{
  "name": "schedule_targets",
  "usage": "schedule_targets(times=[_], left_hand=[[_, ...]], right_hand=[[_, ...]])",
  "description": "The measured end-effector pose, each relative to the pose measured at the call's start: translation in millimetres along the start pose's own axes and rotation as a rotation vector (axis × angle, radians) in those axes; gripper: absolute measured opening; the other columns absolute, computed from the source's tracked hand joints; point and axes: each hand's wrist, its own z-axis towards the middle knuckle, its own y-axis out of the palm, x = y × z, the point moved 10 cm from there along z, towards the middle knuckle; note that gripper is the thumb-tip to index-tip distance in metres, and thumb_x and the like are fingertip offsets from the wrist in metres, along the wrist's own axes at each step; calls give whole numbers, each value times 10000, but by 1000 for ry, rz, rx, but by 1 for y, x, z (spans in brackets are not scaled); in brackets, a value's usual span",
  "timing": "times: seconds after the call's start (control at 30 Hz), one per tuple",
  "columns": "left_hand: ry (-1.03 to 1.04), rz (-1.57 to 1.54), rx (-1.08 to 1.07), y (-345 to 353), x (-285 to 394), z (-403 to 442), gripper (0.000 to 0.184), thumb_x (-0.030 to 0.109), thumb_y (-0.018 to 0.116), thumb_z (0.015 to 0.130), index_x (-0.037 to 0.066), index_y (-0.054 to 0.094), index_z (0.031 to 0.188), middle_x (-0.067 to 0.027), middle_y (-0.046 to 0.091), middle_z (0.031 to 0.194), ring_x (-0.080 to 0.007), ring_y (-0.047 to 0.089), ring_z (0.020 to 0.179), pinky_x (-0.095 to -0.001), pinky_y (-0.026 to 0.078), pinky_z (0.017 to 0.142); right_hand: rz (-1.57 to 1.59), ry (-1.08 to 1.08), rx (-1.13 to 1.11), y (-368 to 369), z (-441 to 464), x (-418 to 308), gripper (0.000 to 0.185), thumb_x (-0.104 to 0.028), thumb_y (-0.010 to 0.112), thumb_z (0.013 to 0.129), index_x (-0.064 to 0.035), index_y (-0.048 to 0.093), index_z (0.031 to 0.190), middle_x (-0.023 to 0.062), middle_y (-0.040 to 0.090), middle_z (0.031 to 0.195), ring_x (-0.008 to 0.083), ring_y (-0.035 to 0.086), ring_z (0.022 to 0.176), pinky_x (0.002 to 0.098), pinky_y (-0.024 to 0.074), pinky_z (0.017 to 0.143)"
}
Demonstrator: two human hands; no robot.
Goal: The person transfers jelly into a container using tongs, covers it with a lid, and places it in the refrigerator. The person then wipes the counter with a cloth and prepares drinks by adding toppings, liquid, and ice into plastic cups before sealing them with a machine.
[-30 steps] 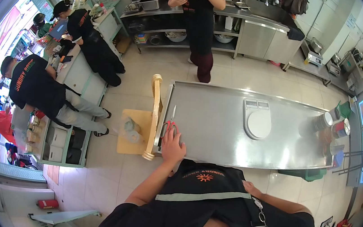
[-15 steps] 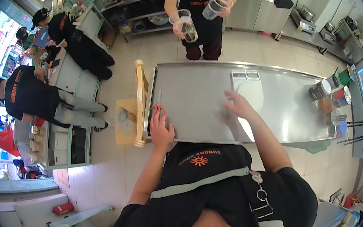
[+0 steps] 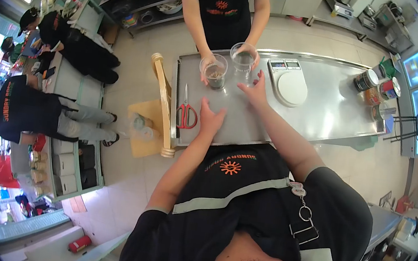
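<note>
My left hand (image 3: 212,118) is held over the metal table (image 3: 235,126) with its thumb and fingers apart, holding nothing. To its left lie red-handled scissors (image 3: 186,116), blades pointing away from me. My right hand (image 3: 255,90) is open and empty too, reaching toward two clear plastic cups. One cup (image 3: 215,77) has dark bits at its bottom; the other cup (image 3: 243,57) looks clear, its contents hard to make out. A co-worker across the table has a hand on each cup. A white digital scale (image 3: 291,88) sits to the right of my right hand.
Several tins and jars (image 3: 366,81) are grouped at the table's right end. A wooden frame (image 3: 162,104) stands along the left edge, with a cardboard box (image 3: 141,132) on the floor beyond. Two people in black work at the left counter (image 3: 77,80).
My left hand has come off the scissors and moved right and forward. My right hand has moved left, away from the scale. The co-worker has lowered both cups to the table in front of me.
</note>
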Motion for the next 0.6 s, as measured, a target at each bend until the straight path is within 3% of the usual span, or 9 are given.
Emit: schedule_targets(times=[0.2, 0.27, 0.33, 0.4, 0.43, 0.47, 0.5, 0.53, 0.6], left_hand=[[-67, 282, 82, 13, 30, 50, 1037, 379, 837, 659, -26, 274, 1430, -238, 450, 1379, -401, 439, 1282, -506, 328, 1069], [-123, 175, 102, 11, 34, 70, 1082, 384, 868, 619, -9, 271, 1430, -222, 488, 1341, -403, 458, 1256, -538, 318, 1059], [-73, 204, 101, 18, 16, 92, 1044, 372, 862, 645, -1, 275, 1423, -202, 513, 1310, -376, 513, 1195, -508, 379, 1018], [136, -279, 21, 28, 10, 108, 953, 334, 842, 707, 10, 289, 1412, -188, 535, 1276, -326, 556, 1137, -448, 447, 969], [141, -283, -21, 28, 18, 105, 953, 334, 842, 707, 10, 289, 1412, -188, 535, 1276, -326, 556, 1137, -448, 447, 969], [166, -509, -233, 37, 41, 93, 814, 297, 764, 785, 25, 309, 1403, -175, 530, 1271, -297, 579, 1081, -427, 471, 937], [177, -732, -449, 45, 71, 76, 676, 260, 685, 863, 39, 329, 1394, -163, 525, 1265, -268, 602, 1025, -407, 494, 905], [169, -733, -505, 47, 92, 62, 676, 260, 685, 863, 39, 329, 1394, -163, 525, 1265, -268, 602, 1025, -407, 494, 905], [84, -1114, -973, 66, 150, 6, 588, 344, 526, 950, 22, 350, 1408, -179, 529, 1222, -273, 601, 1016, -411, 498, 888]], right_hand=[[-148, -154, 262, 17, 19, -19, 1247, -351, 898, 612, -11, 86, 1495, 186, 489, 1391, 308, 480, 1293, 450, 328, 1072], [-5, 77, 250, 20, 15, -15, 1215, -359, 889, 623, -24, 107, 1491, 174, 546, 1338, 308, 501, 1274, 442, 341, 1058], [-92, 99, 362, 3, 3, -18, 1100, -324, 864, 675, -33, 166, 1474, 144, 610, 1242, 292, 542, 1212, 443, 365, 1030], [426, 83, 156, 5, -5, -7, 929, -317, 810, 750, -66, 252, 1450, 113, 623, 1181, 268, 569, 1139, 428, 404, 984], [437, 189, -10, -4, -27, -21, 624, -322, 649, 899, -73, 345, 1384, 137, 603, 1123, 242, 598, 1031, 385, 446, 930], [441, 189, 37, -34, -51, -35, 624, -322, 649, 899, -73, 345, 1384, 137, 603, 1123, 242, 598, 1031, 385, 446, 930], [712, 232, -138, -39, -80, -48, 616, -395, 605, 904, -87, 362, 1380, 142, 593, 1130, 257, 605, 1024, 392, 459, 916], [987, 264, -311, -45, -109, -65, 620, -467, 562, 909, -101, 378, 1375, 147, 583, 1136, 272, 611, 1016, 399, 472, 901], [1062, 225, -289, -89, -155, -83, 639, -512, 537, 899, -110, 384, 1371, 138, 580, 1131, 267, 611, 1002, 397, 473, 892]])
